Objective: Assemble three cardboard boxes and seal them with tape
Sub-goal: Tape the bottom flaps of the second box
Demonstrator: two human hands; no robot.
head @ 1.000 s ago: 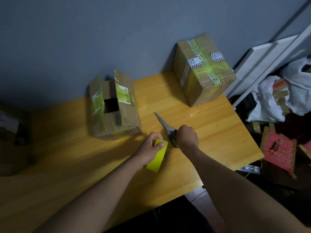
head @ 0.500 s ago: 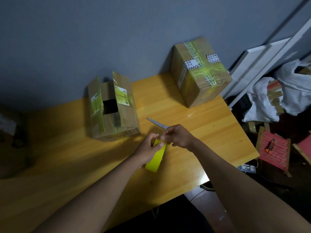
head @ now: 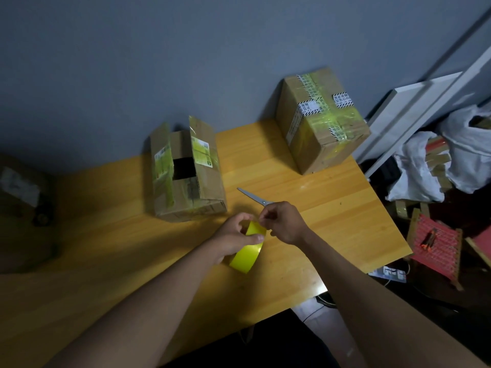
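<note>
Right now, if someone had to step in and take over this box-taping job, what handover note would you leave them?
Left hand holds the yellow tape roll above the table. Right hand pinches at the roll's top edge, seemingly at the tape end. Scissors lie on the table behind the right hand, only the blades showing.
Done: the far right box is taped shut.
Left: the nearer box has its top flaps open with a gap; close and tape it. A third box is not clearly in view.
</note>
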